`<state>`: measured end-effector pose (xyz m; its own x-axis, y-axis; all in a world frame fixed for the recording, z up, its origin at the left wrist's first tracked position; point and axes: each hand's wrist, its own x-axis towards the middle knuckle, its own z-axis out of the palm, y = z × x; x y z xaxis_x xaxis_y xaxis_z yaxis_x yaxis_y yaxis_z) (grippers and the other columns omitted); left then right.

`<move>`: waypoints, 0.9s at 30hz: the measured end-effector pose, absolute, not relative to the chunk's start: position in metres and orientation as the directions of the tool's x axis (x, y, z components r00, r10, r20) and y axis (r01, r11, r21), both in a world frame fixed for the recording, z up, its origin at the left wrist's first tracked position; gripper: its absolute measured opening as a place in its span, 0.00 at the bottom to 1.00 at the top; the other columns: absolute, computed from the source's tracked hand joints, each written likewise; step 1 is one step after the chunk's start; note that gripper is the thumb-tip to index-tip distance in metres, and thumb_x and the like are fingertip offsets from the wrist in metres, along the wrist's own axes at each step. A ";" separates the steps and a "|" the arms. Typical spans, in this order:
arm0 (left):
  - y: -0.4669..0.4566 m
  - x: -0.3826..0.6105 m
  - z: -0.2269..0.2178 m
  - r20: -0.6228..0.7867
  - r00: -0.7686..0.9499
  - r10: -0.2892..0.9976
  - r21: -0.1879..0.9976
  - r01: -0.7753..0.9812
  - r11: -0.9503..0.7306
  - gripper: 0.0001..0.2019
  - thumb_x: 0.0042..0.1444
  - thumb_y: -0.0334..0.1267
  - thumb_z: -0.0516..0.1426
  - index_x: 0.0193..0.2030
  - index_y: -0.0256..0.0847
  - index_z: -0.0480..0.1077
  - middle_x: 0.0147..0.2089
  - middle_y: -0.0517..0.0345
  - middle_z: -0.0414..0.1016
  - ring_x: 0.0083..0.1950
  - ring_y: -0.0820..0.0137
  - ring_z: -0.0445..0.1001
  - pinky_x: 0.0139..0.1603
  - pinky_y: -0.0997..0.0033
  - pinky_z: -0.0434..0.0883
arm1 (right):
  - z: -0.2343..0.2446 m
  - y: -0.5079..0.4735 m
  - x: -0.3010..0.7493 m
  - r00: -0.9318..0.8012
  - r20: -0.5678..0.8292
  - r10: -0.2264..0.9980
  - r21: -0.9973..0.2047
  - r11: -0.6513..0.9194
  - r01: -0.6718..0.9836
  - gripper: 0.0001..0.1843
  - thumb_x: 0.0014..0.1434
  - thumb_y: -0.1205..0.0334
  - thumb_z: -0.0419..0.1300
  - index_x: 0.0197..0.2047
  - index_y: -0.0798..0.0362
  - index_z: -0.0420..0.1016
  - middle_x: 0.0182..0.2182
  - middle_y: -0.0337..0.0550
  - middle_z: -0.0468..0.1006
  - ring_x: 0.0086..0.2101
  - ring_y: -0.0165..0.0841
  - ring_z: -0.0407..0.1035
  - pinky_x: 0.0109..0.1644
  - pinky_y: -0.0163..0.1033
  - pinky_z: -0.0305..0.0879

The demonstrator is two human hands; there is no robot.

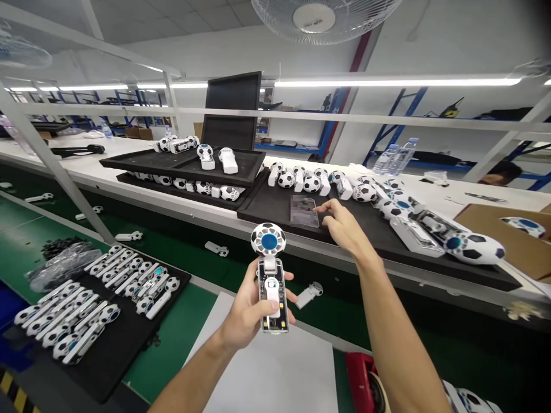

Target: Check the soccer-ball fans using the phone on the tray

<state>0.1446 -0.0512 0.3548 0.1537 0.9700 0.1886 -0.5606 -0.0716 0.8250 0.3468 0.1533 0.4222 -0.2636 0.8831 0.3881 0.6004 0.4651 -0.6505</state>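
Factory room with a ceiling fan [321, 17] overhead, blue shelving [396, 117] behind, and a long white tabletop [129, 143] running beside a green conveyor belt [167, 350]. Left hand [247, 310] is closed around the clear handle of a football-patterned handheld unit [272, 292], held upright above a white sheet [275, 367], round head with blue centre on top. Right hand [340, 226] is open, fingers spread wide over a black foam tray [267, 209] on the tabletop, fingertips just beside a clear plastic pack [304, 211], contact hard to tell. More football units sit along that tray and on a raised black tray [181, 163] to the left. Another black tray [107, 361] on the belt carries rows of white units, a clear bag of small black parts [62, 264] next to it, cardboard box [486, 229] at far right
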 end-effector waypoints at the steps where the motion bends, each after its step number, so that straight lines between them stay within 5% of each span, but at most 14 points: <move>1: -0.051 0.146 0.358 0.194 0.155 0.969 0.824 -0.561 -0.075 0.30 0.53 0.34 0.63 0.61 0.48 0.56 0.58 0.48 0.72 0.37 0.63 0.81 0.35 0.61 0.77 | 0.422 0.153 0.347 -0.264 0.391 0.882 -0.651 0.468 0.598 0.10 0.54 0.67 0.50 0.40 0.46 0.63 0.51 0.43 0.78 0.54 0.46 0.68 0.56 0.54 0.63; 14: -0.057 0.153 0.361 0.192 0.162 0.968 0.842 -0.533 -0.078 0.32 0.53 0.40 0.65 0.62 0.49 0.56 0.57 0.48 0.74 0.37 0.63 0.82 0.35 0.61 0.79 | 0.418 0.158 0.349 -0.300 0.420 0.856 -0.641 0.514 0.570 0.12 0.52 0.67 0.51 0.41 0.46 0.64 0.50 0.45 0.79 0.51 0.46 0.69 0.53 0.52 0.65; 20: -0.057 0.161 0.359 0.133 0.096 0.986 0.840 -0.539 -0.061 0.09 0.66 0.44 0.52 0.47 0.43 0.60 0.43 0.56 0.77 0.27 0.73 0.77 0.27 0.71 0.74 | 0.422 0.150 0.348 -0.307 0.390 0.868 -0.632 0.495 0.597 0.11 0.54 0.67 0.50 0.41 0.46 0.63 0.51 0.45 0.78 0.53 0.47 0.68 0.52 0.53 0.64; 27: -0.065 0.157 0.351 0.117 0.157 0.981 0.843 -0.538 -0.014 0.18 0.62 0.47 0.58 0.53 0.46 0.57 0.48 0.55 0.75 0.33 0.69 0.79 0.35 0.65 0.75 | 0.422 0.153 0.349 -0.295 0.383 0.875 -0.620 0.480 0.621 0.10 0.53 0.66 0.50 0.40 0.46 0.63 0.50 0.46 0.78 0.53 0.48 0.68 0.53 0.54 0.64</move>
<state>0.1569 -0.0648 0.3514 0.1574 0.9806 0.1167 -0.5379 -0.0140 0.8429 0.3488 0.1530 0.4219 -0.2949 0.8753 0.3832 0.6206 0.4804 -0.6197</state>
